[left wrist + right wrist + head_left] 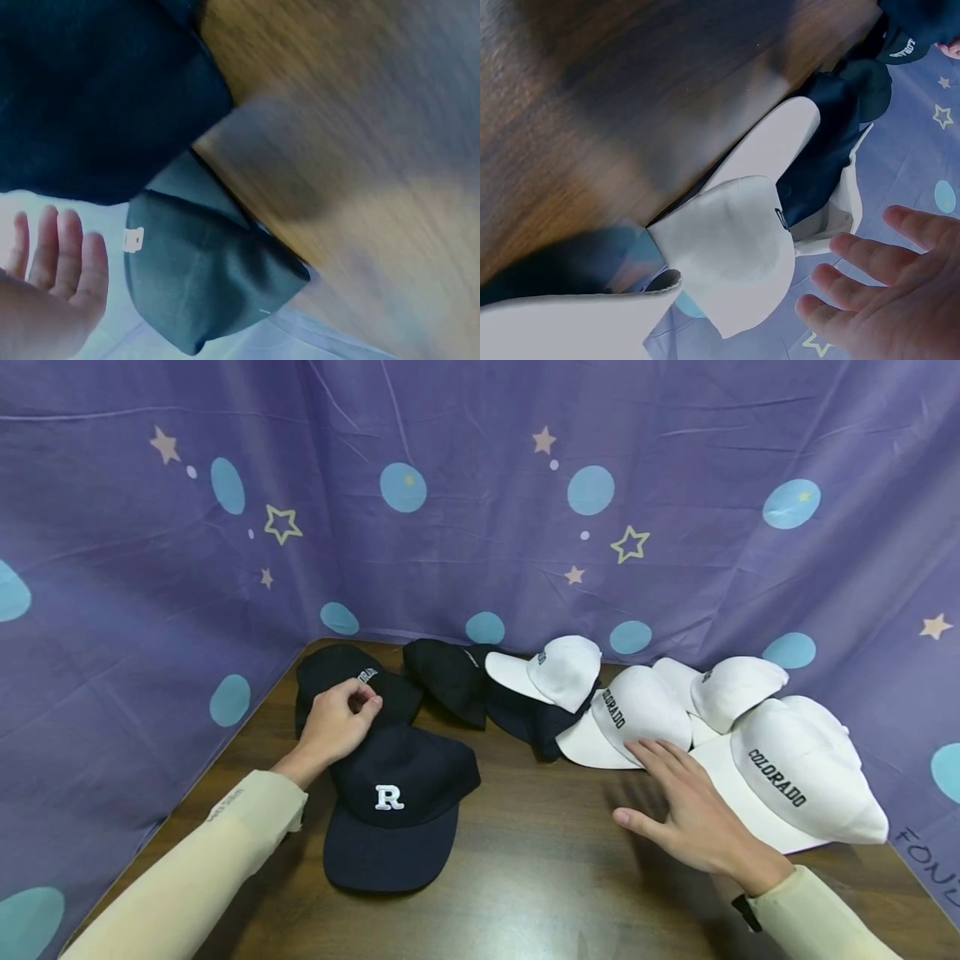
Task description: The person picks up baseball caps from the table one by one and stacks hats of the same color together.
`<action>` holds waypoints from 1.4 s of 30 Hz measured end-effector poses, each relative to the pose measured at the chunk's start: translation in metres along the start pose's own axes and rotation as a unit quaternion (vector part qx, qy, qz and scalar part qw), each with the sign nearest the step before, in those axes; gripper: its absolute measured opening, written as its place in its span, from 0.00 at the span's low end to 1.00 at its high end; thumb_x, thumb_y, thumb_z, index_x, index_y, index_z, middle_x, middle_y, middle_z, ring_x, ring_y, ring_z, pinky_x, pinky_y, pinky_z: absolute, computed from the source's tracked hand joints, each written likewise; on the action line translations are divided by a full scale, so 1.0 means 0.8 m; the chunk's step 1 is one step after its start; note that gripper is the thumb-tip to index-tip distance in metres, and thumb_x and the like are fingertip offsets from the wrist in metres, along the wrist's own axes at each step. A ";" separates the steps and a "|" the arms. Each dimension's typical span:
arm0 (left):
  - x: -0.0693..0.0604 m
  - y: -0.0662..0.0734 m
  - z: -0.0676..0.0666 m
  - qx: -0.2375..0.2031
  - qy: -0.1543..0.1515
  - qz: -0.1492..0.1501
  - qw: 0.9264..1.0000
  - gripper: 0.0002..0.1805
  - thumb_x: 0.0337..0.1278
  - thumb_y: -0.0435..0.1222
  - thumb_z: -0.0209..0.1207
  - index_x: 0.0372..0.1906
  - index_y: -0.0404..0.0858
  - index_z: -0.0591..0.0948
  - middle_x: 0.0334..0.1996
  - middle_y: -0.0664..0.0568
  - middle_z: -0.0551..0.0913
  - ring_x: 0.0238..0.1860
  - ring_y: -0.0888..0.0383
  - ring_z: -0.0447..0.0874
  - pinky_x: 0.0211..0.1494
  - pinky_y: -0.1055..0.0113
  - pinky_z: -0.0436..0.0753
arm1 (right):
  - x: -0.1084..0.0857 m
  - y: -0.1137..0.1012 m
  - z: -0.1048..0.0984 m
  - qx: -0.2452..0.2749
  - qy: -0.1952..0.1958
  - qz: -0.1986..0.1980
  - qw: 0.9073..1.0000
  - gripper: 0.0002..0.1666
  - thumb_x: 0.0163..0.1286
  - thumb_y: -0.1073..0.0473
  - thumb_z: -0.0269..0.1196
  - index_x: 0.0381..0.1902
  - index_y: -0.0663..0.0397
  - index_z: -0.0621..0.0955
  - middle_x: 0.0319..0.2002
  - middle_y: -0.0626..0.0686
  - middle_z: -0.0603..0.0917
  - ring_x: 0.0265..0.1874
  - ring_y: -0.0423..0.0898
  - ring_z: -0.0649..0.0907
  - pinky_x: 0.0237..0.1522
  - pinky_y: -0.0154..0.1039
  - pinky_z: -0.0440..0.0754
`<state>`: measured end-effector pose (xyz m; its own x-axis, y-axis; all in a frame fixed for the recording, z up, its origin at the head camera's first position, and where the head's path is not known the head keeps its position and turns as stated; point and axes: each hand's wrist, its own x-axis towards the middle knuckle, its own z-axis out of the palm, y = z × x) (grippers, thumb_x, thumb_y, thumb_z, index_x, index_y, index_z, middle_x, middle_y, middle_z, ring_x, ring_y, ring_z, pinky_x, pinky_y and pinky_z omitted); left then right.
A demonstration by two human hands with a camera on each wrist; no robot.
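Note:
My left hand is over the dark caps on the left, fingers loosely bent and nothing seen in them. Just in front of it lies a navy cap with a white R, brim toward me. Behind the hand is a black cap, its lettering partly covered. In the left wrist view the fingers look relaxed beside a dark cap. My right hand hovers with spread fingers near a white Colorado cap; whether they touch is unclear. A larger white Colorado cap sits to its right.
Along the back stand another black cap, a small white cap lying over a navy cap, and one more white cap. A purple star-patterned cloth hangs behind the wooden table.

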<state>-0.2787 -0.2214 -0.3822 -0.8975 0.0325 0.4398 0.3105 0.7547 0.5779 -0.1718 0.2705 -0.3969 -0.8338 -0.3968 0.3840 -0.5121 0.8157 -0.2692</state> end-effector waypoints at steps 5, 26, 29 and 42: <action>0.008 -0.005 -0.004 0.021 0.043 -0.025 0.999 0.08 0.68 0.38 0.59 0.41 0.37 0.82 0.37 0.44 0.82 0.41 0.46 0.80 0.46 0.52 0.75 | 0.000 0.000 0.001 0.000 -0.003 0.000 1.000 0.55 0.63 0.35 0.71 0.80 0.47 0.62 0.75 0.62 0.66 0.75 0.65 0.60 0.69 0.68 0.58; 0.050 -0.040 -0.025 0.046 0.071 -0.214 0.973 0.44 0.67 0.48 0.58 0.75 0.24 0.56 0.69 0.23 0.60 0.70 0.26 0.58 0.73 0.37 0.58 | 0.000 -0.001 0.001 -0.003 -0.008 0.005 1.000 0.55 0.63 0.34 0.70 0.80 0.46 0.63 0.75 0.62 0.66 0.75 0.65 0.60 0.69 0.68 0.58; 0.054 -0.045 -0.027 0.026 0.036 -0.250 0.967 0.49 0.69 0.51 0.56 0.77 0.23 0.49 0.71 0.21 0.58 0.71 0.26 0.58 0.74 0.38 0.58 | 0.000 -0.001 0.001 -0.005 -0.008 0.005 1.000 0.55 0.63 0.33 0.70 0.80 0.46 0.62 0.75 0.62 0.66 0.75 0.65 0.60 0.69 0.68 0.58; 0.055 -0.049 -0.025 -0.039 0.043 -0.300 0.952 0.44 0.68 0.48 0.61 0.75 0.24 0.59 0.71 0.26 0.64 0.73 0.32 0.61 0.76 0.45 0.62 | -0.001 0.001 0.001 -0.006 -0.008 0.007 1.000 0.55 0.63 0.33 0.70 0.80 0.46 0.63 0.75 0.62 0.66 0.75 0.65 0.60 0.70 0.67 0.57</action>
<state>-0.3243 -0.2625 -0.3716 -0.8931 -0.4447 0.0674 -0.2243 0.5702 0.7903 -0.1718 0.2714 -0.3978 -0.8444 -0.3915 0.3656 -0.4972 0.8267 -0.2633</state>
